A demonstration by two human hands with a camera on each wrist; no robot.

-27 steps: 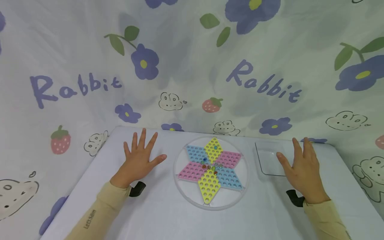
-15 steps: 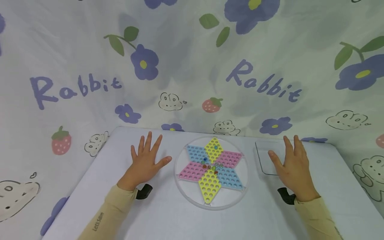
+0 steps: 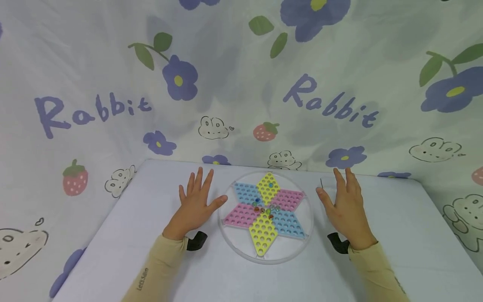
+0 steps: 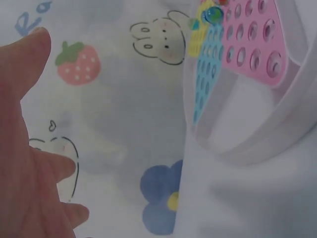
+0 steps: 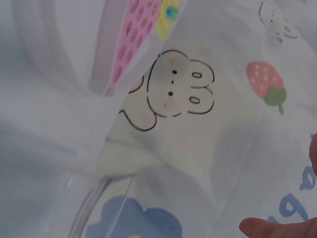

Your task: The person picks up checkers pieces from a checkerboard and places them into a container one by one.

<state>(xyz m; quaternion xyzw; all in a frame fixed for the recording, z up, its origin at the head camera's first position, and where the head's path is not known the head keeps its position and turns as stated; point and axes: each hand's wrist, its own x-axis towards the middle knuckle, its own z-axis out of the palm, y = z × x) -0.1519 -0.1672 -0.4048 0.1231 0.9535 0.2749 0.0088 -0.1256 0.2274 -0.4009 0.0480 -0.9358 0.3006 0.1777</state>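
Observation:
A round Chinese checkers board with a yellow, pink and blue star lies flat on the table. Several glass marbles cluster at its centre, and a blue marble sits in the far yellow point. To the left of the board, my left hand is held with fingers spread and nothing in it; the thumb comes near the rim. On the other side, my right hand also has its fingers extended and holds nothing. It largely covers a clear plastic tray from the head view; the tray's edge shows in the right wrist view.
The table has a white cover. Behind it hangs a pale curtain printed with flowers, strawberries and rabbits. A black strap piece shows at the left wrist and another black piece at the right.
Both hands have moved inward toward the board, the left one rightward and the right one leftward. My right hand now hides more of the clear tray. Board and marbles stay put.

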